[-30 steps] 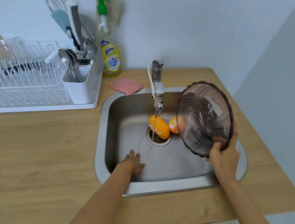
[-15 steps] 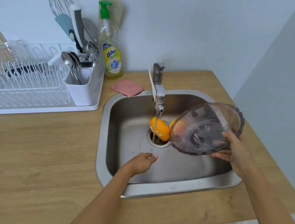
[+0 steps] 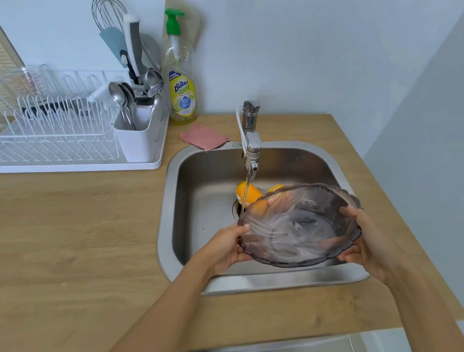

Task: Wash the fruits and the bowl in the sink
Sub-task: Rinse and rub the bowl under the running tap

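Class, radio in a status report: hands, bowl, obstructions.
Left hand and right hand grip bowl rim. Bowl over sink, beside running tap. Fruits at drain. Nothing blocking.

bright, even daylight | soft shadows | wide-angle bending at edges | slight softness

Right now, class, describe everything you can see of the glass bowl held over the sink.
The smoky translucent glass bowl with a scalloped rim is patterned, wet-looking and empty. It tilts slightly, opening upward, above the steel sink. The left hand grips its left rim, the right hand its right rim.
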The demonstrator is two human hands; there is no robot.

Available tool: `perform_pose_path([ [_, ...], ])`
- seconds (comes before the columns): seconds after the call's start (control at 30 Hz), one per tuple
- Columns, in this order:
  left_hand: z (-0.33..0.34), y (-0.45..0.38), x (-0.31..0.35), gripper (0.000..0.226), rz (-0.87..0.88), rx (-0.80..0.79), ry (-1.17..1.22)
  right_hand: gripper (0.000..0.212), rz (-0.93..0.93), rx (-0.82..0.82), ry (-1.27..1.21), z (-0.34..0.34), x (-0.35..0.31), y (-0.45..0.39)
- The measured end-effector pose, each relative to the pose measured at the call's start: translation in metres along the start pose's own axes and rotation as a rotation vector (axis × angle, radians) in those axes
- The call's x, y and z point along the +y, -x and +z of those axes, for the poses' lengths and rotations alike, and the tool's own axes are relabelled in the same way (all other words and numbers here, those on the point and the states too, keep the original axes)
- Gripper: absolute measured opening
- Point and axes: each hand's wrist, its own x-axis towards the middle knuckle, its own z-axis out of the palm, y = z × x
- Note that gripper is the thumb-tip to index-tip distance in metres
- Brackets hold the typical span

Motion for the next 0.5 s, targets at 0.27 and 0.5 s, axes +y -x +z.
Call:
perform_pose_path([
  [0.27, -0.013, 0.058, 0.008, 0.026, 0.027, -0.006, -0.081, 0.050, 0.035, -0.033, 0.165, -0.004, -0.003, 0.030],
  [0.5, -0.062, 0.125, 0.016, 0.026, 0.049, 0.061, -0.134, 0.060, 0.074, -0.130, 0.264, 0.031, -0.006, 0.063],
])
